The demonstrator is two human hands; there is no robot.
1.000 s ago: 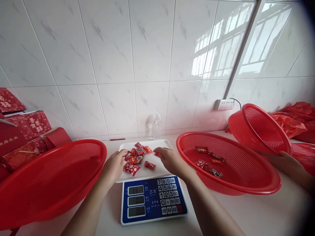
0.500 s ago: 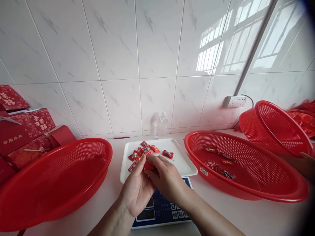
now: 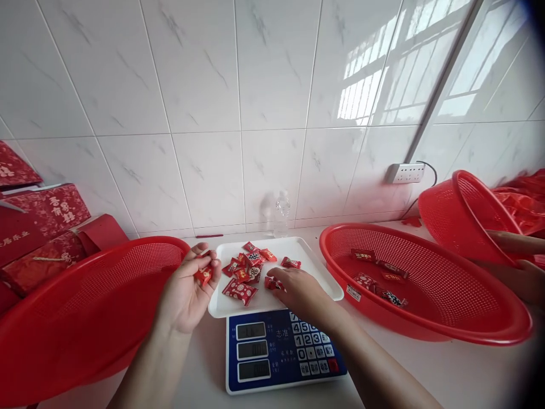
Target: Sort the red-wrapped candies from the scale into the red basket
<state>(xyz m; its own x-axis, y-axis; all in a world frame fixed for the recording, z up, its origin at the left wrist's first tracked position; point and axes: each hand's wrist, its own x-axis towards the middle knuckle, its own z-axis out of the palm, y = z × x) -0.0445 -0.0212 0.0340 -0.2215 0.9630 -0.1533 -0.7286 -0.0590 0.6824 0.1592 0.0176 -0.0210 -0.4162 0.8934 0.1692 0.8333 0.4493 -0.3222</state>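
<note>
A small red wrapped candy (image 3: 203,276) is pinched in the curled fingers of my left hand (image 3: 187,292), raised left of the white scale tray (image 3: 315,267). Over the tray's right half, my right hand (image 3: 304,289) has its fingertips closed around another wrapped candy (image 3: 272,283), low against the tray surface. Several red candies (image 3: 240,291) lie in a loose pile on the tray's left side. One more candy (image 3: 291,262) rests apart, just beyond my right fingers. Below the tray shows the blue scale panel (image 3: 283,352) with its displays and keys.
A red plastic basket (image 3: 179,250) stands at left, and another basket (image 3: 340,233) holding several candies at right. Another person's hands (image 3: 517,278) grip a tilted red basket (image 3: 447,210). Red gift boxes (image 3: 46,213), a clear bottle (image 3: 281,213) and a power strip (image 3: 406,174) are by the wall.
My hands were together over the tray's front edge and have moved apart. The left went left with a candy; the right went right onto the tray. The co-worker's hands have moved further into view.
</note>
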